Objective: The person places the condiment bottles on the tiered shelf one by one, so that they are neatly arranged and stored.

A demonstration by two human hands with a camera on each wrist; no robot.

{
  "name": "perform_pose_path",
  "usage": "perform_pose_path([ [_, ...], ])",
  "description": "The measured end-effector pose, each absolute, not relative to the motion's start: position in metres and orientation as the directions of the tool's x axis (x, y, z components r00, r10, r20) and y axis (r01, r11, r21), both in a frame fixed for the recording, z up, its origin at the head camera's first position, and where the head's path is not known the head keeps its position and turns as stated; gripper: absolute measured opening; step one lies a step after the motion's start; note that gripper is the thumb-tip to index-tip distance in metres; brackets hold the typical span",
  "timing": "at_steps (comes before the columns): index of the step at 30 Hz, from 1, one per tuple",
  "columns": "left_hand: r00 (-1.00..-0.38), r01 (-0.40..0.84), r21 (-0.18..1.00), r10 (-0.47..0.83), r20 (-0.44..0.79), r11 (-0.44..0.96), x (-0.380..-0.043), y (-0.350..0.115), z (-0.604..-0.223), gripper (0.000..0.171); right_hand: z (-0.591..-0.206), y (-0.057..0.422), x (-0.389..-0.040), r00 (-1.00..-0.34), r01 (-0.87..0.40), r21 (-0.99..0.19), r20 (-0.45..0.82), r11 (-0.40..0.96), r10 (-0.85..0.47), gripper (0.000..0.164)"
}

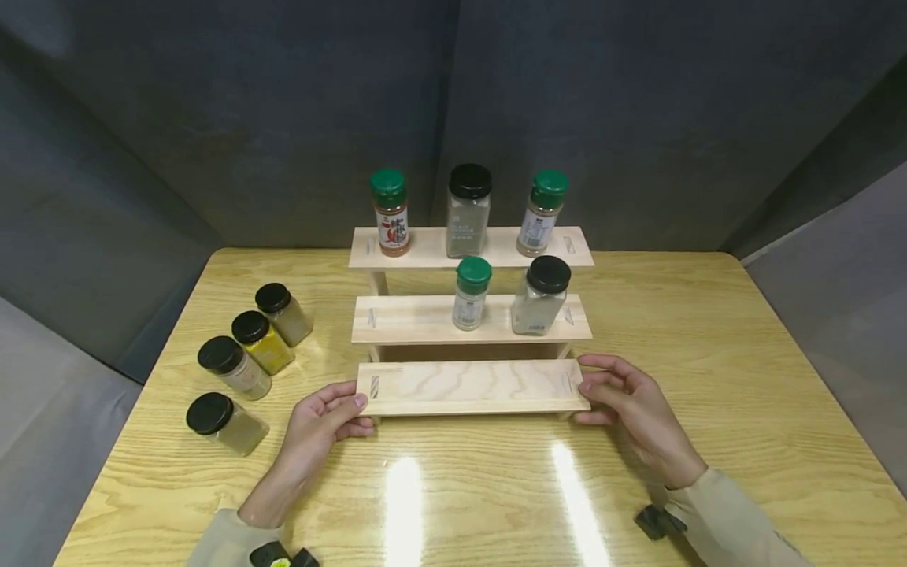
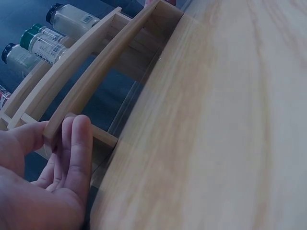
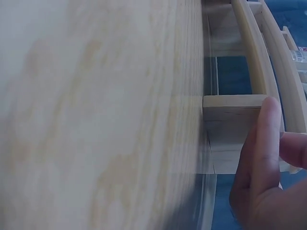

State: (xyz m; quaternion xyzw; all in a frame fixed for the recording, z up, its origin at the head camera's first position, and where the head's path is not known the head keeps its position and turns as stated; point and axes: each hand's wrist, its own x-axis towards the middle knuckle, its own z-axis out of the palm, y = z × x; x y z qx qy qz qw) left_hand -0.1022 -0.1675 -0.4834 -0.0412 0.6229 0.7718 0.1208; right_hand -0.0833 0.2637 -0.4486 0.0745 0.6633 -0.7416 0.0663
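A three-tier wooden spice rack [image 1: 473,387] stands on the table, and both hands hold its lowest step at the ends. My left hand [image 1: 322,417] pinches the left end, thumb on top and fingers under the board, as the left wrist view shows. At the right end, my right hand [image 1: 638,417] grips the board between thumb and fingers. On the middle step stand a green-lidded spice jar [image 1: 469,305] and a black-lidded jar [image 1: 537,307]. The top step holds a red-labelled spice jar [image 1: 393,224], a black pepper jar [image 1: 468,220] and another green-lidded jar [image 1: 540,224].
Left of the rack, several black-lidded jars stand in a slanting row, among them a yellow one [image 1: 269,350] and a front one [image 1: 237,429]. The wooden table [image 1: 708,331] extends on both sides. Dark grey curtains [image 1: 638,126] hang behind it.
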Motion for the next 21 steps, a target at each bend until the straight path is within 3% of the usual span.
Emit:
perform_pose_path([
  [7,-0.966,-0.248,0.949,0.122,-0.228,-0.193,-0.101,-0.167,-0.481,0.036,-0.449,0.266,-0.084,-0.979,0.205,-0.974,-0.205,-0.098,-0.004,0.036],
  [21,-0.979,-0.195,0.98,0.062,-0.193,-0.034,-0.088,-0.165,-0.461,0.04,-0.45,0.265,-0.084,-0.982,0.188,-0.978,-0.188,-0.086,-0.011,0.036],
])
